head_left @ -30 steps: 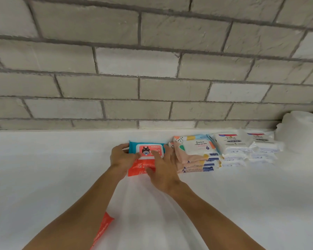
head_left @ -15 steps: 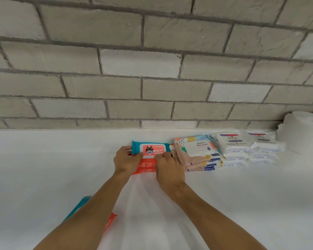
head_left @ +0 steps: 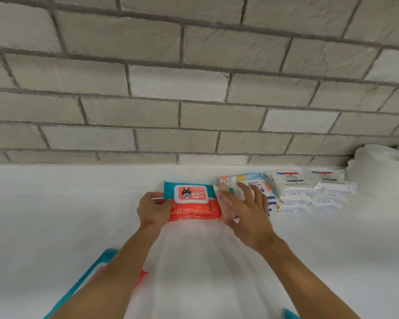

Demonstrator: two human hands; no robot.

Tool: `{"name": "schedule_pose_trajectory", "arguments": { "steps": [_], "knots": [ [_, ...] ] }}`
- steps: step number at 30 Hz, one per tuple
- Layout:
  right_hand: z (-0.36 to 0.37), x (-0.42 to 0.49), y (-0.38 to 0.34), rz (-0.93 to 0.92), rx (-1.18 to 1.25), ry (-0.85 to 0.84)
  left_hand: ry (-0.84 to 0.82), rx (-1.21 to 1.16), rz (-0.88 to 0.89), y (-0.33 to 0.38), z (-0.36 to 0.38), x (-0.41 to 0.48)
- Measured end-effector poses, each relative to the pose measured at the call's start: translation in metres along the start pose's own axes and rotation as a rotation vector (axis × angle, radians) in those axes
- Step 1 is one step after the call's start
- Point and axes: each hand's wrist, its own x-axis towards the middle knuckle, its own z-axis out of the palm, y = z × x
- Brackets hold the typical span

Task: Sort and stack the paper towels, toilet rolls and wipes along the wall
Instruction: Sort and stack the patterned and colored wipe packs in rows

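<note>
**Head view**

Stack of teal-and-orange soft plastic wipes packs (head_left: 191, 204): lies flat on white tabletop (head_left: 55, 215), near the foot of grey brick wall (head_left: 194, 88), long side parallel to the wall. Carries a white-rimmed orange flap lid marked "Wipes" on the top pack. Shows orange side edges marked "BABY" below it.

Left hand (head_left: 153, 209): grips the left end of that stack, thumb on top, fingers curled round the end.

Right hand (head_left: 244, 210): fingers spread and fairly straight, holding nothing, laid over stack of pastel patterned wipes packs (head_left: 253, 180). Motion-blurred, so contact with the teal-and-orange stack cannot be told.

Pastel patterned stack: sits just beside the right end of the teal-and-orange stack, same row along the wall.

Two stacks of white Dove wipes packs (head_left: 293, 185): follow to the right, side by side, the nearer one touching the pastel stack.

White paper rolls (head_left: 378, 171): stand at the far right, against the wall, just beyond the Dove stacks.

Single teal-and-orange wipes pack (head_left: 90, 275): lies at lower left on the tabletop, well apart from the row, partly hidden under the left forearm.

Small teal corner (head_left: 290, 315): pokes in at the bottom edge beside the right forearm, too little showing to identify.
</note>
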Motion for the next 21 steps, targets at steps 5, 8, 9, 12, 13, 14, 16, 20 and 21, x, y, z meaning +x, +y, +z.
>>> {"name": "schedule_pose_trajectory", "arguments": {
  "steps": [5, 8, 9, 12, 13, 14, 16, 20, 21],
  "knots": [
    [0.014, -0.001, 0.022, 0.074, -0.016, -0.028, 0.067, 0.081, 0.269, -0.005, 0.008, -0.012],
    [0.015, 0.006, 0.025, 0.091, 0.018, 0.01, -0.075, 0.26, 0.513, -0.01, 0.015, -0.016],
    [0.014, 0.009, 0.026, 0.092, 0.021, -0.003, -0.135, 0.318, 0.54, -0.013, 0.017, -0.016],
    [0.014, 0.016, 0.032, 0.074, 0.03, -0.023, -0.174, 0.42, 0.543, -0.023, 0.022, -0.014],
    [0.013, 0.018, 0.034, 0.068, 0.033, -0.025, -0.16, 0.426, 0.536, -0.024, 0.023, -0.013],
    [0.013, 0.019, 0.036, 0.063, 0.03, -0.026, -0.151, 0.43, 0.524, -0.025, 0.025, -0.012],
    [0.012, 0.02, 0.038, 0.058, 0.012, -0.037, -0.144, 0.444, 0.515, -0.024, 0.027, -0.013],
    [0.007, 0.019, 0.036, 0.056, 0.021, -0.089, -0.13, 0.471, 0.54, -0.025, 0.028, -0.015],
    [0.004, 0.016, 0.035, 0.056, 0.032, -0.091, -0.119, 0.483, 0.548, -0.025, 0.028, -0.016]
  ]
}}
